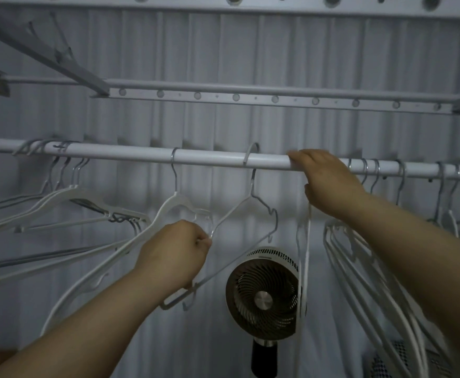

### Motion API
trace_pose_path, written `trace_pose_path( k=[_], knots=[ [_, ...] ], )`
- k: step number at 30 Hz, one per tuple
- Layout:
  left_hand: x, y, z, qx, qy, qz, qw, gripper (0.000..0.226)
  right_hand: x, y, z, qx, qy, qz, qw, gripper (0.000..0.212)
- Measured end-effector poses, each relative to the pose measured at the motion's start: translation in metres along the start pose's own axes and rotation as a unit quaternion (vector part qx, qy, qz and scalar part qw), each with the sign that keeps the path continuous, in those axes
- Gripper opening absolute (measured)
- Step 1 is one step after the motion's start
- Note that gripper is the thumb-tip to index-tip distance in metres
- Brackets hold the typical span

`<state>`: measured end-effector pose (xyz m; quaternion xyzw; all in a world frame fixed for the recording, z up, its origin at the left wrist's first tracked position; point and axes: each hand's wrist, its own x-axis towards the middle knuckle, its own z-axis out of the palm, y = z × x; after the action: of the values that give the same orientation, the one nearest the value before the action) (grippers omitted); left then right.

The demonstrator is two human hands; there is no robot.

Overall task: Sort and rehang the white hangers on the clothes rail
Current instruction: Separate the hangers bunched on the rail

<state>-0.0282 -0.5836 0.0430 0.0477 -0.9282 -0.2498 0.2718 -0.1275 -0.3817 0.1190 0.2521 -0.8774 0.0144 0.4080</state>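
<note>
A white clothes rail (212,157) runs across the view. My left hand (175,251) is closed on the lower arm of a thin white wire hanger (246,204) whose hook sits over the rail near the middle. A thicker white plastic hanger (166,208) hangs just left of it. My right hand (325,178) rests on top of the rail with fingers curled over it; a thin white hanger (305,241) dangles below that hand, and whether the hand grips its hook is hidden. Several white hangers (59,203) cluster at the left, and several more (365,252) at the right.
A round fan (264,296) on a black stand sits behind and below the rail's middle. A pleated white curtain (223,50) forms the backdrop. Perforated metal bars (250,98) of an overhead drying rack cross above. A mesh basket (398,358) shows at lower right.
</note>
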Motion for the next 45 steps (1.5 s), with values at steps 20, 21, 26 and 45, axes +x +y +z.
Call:
trace_pose_path(
  k=[20,21,26,45],
  knots=[
    [-0.025,0.010,0.029,-0.088,-0.046,-0.080,0.992,0.026,-0.024,0.022,-0.010,0.045,0.016,-0.082,0.995,0.056],
    [-0.034,0.005,0.027,-0.095,-0.051,-0.086,0.990,0.023,-0.026,0.018,-0.011,0.057,0.004,-0.100,0.993,0.056],
    [-0.077,-0.007,0.014,-0.107,-0.055,-0.095,0.988,0.021,-0.029,-0.007,-0.014,0.158,-0.090,-0.118,0.976,0.063],
    [-0.168,-0.083,-0.029,-0.151,-0.072,-0.100,0.981,0.039,-0.057,-0.090,-0.026,0.411,-0.328,-0.054,0.849,0.021]
  ],
)
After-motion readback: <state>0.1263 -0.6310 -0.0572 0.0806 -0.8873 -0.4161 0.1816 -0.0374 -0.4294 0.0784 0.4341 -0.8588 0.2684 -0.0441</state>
